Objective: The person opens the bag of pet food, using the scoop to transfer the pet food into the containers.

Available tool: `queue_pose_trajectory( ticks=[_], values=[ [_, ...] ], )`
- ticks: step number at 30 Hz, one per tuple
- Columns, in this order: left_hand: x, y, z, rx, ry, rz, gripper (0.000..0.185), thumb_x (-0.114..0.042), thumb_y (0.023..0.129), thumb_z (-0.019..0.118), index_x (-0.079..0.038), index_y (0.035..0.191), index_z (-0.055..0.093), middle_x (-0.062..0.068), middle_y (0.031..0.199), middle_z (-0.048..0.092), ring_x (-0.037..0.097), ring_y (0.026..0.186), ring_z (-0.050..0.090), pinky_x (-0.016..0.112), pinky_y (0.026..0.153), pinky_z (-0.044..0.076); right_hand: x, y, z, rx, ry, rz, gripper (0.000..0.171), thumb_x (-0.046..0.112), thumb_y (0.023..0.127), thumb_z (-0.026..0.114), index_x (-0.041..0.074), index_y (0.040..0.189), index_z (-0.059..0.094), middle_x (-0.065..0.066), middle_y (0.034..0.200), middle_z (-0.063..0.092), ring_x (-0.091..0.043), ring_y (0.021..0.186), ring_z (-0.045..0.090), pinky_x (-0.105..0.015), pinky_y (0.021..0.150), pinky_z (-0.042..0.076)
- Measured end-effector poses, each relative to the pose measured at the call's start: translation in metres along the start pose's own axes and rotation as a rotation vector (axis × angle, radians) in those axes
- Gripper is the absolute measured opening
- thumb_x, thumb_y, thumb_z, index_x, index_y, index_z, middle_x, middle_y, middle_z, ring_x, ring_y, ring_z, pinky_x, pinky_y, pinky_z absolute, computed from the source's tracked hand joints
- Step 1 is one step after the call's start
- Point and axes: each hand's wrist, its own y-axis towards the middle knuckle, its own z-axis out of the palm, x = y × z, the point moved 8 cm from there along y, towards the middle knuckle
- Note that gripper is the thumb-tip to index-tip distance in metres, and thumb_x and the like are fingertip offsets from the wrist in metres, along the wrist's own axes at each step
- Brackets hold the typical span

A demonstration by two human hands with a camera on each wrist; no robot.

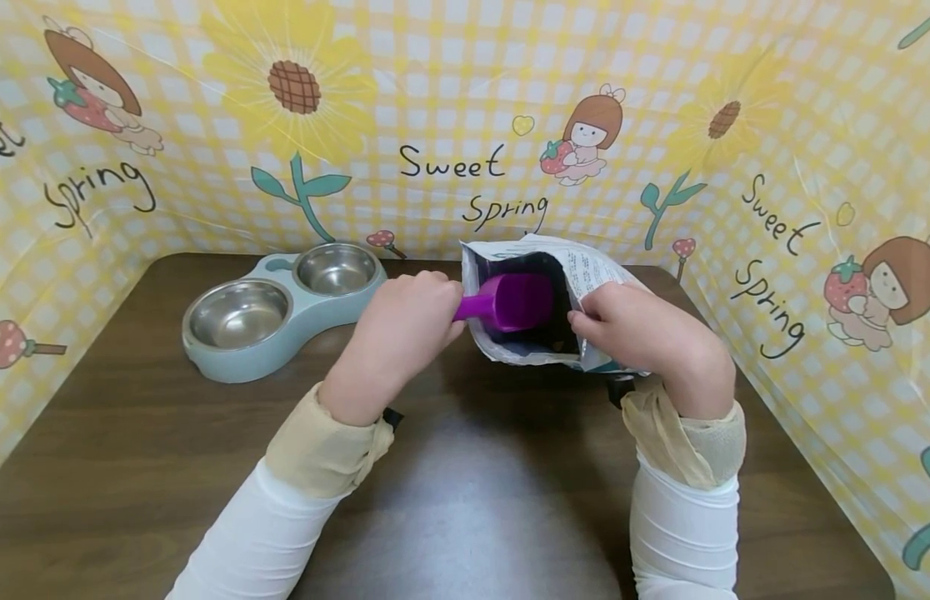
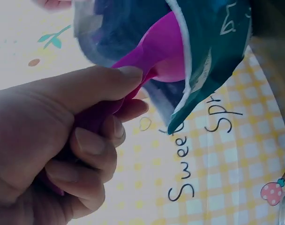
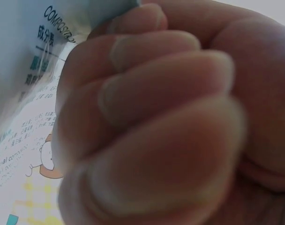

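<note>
Head view: the left hand (image 1: 405, 329) is clamped on a purple scoop (image 1: 521, 302), its bowl inside the mouth of an open bag (image 1: 594, 260); the right hand (image 1: 645, 325) pinches the rim. Holding that mouth wide and the scoop level should limit spills. The surface (image 1: 450, 508) runs toward the person; the double-bowl feeder (image 1: 322, 315) stands left, near the back edge — patterned fabric (image 1: 450, 75) behind.

Left wrist view: the scoop passes close by the bag's rim — worth easing past.

Right wrist view: curled fingers (image 3: 147, 164) beside the bag's printed side.

— Passage?
— One lane: tabletop (image 1: 465, 508) between left sleeve (image 1: 251, 525) and right sleeve (image 1: 686, 533).
— Obstructions?
— Bag (image 1: 594, 265), mouth: partly filled by purple scoop (image 1: 521, 302); left hand (image 1: 401, 337) at one side, right hand (image 1: 648, 329) at the other. Leftward: double-bowl stand (image 1: 315, 315). Rear: patterned backdrop (image 1: 442, 92).
</note>
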Motion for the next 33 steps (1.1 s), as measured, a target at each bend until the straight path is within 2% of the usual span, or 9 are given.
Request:
queue_pose_trajectory(
  ticks=[4,10,15,17,21,24,27,30,33],
  values=[
    [0.000,0.002,0.006,-0.006,-0.014,0.003,0.022,-0.021,0.095,0.082,-0.004,0.090,0.068,0.011,0.081,0.073,0.034,0.066,0.068,0.048,0.061,0.059,0.000,0.000,0.000,0.001,0.001,-0.001,0.046,0.019,0.109,0.056,0.015,0.063,0.053,0.005,0.059,0.039,-0.014,0.056,0.044,-0.031,0.061,0.042],
    [0.004,0.003,0.012,0.028,-0.011,-0.004,0.030,-0.031,0.098,0.081,-0.006,0.088,0.068,0.012,0.077,0.072,0.035,0.066,0.068,0.050,0.061,0.058,0.001,0.000,0.000,-0.006,-0.003,-0.016,0.047,0.020,0.109,0.056,0.016,0.062,0.051,0.006,0.059,0.037,-0.013,0.056,0.043,-0.031,0.061,0.041],
    [0.001,0.002,0.021,0.060,0.037,0.043,0.031,-0.035,0.099,0.082,-0.006,0.099,0.071,0.012,0.084,0.077,0.037,0.070,0.072,0.050,0.063,0.060,0.002,0.000,0.001,-0.006,-0.007,-0.020,0.048,0.020,0.109,0.056,0.017,0.062,0.049,0.006,0.058,0.037,-0.013,0.056,0.042,-0.031,0.061,0.041],
    [-0.002,0.002,0.023,0.037,0.061,0.076,0.031,-0.035,0.098,0.082,-0.006,0.101,0.071,0.011,0.086,0.078,0.036,0.071,0.073,0.049,0.063,0.060,0.002,0.001,0.001,-0.001,-0.005,-0.015,0.048,0.020,0.109,0.056,0.017,0.062,0.049,0.006,0.059,0.037,-0.013,0.056,0.042,-0.031,0.062,0.041],
    [-0.005,0.001,0.021,-0.052,0.103,0.135,0.027,-0.030,0.095,0.084,-0.007,0.101,0.071,0.008,0.086,0.077,0.034,0.070,0.075,0.047,0.062,0.060,0.001,0.000,0.000,-0.001,-0.008,-0.014,0.048,0.020,0.109,0.057,0.017,0.062,0.049,0.006,0.058,0.037,-0.013,0.056,0.042,-0.031,0.062,0.041],
    [-0.005,0.001,0.021,-0.102,0.130,0.148,0.019,-0.020,0.096,0.084,-0.006,0.099,0.071,0.007,0.085,0.076,0.032,0.068,0.074,0.045,0.061,0.060,0.002,0.000,-0.001,-0.011,-0.013,-0.029,0.049,0.021,0.109,0.057,0.017,0.062,0.047,0.007,0.058,0.037,-0.013,0.057,0.042,-0.031,0.062,0.041],
    [-0.004,0.001,0.022,-0.127,0.155,0.146,0.004,-0.007,0.098,0.076,-0.007,0.096,0.072,0.008,0.084,0.075,0.032,0.066,0.072,0.044,0.060,0.060,0.003,0.000,-0.001,-0.014,-0.014,-0.035,0.048,0.021,0.109,0.057,0.017,0.062,0.046,0.006,0.058,0.037,-0.013,0.057,0.042,-0.031,0.062,0.041],
    [-0.007,0.001,0.021,-0.147,0.168,0.145,0.015,0.005,0.098,0.066,-0.007,0.092,0.073,0.008,0.083,0.075,0.033,0.066,0.070,0.046,0.060,0.060,0.002,0.000,-0.001,-0.003,-0.012,-0.024,0.047,0.021,0.109,0.057,0.017,0.063,0.049,0.006,0.059,0.039,-0.014,0.057,0.043,-0.031,0.063,0.041],
    [-0.012,0.001,0.022,-0.163,0.177,0.136,0.021,0.008,0.097,0.063,-0.008,0.089,0.075,0.008,0.084,0.075,0.032,0.066,0.070,0.046,0.060,0.060,0.001,0.001,0.001,0.011,-0.007,-0.011,0.046,0.021,0.109,0.057,0.015,0.065,0.051,0.005,0.059,0.040,-0.014,0.057,0.044,-0.031,0.062,0.042]
  ],
)
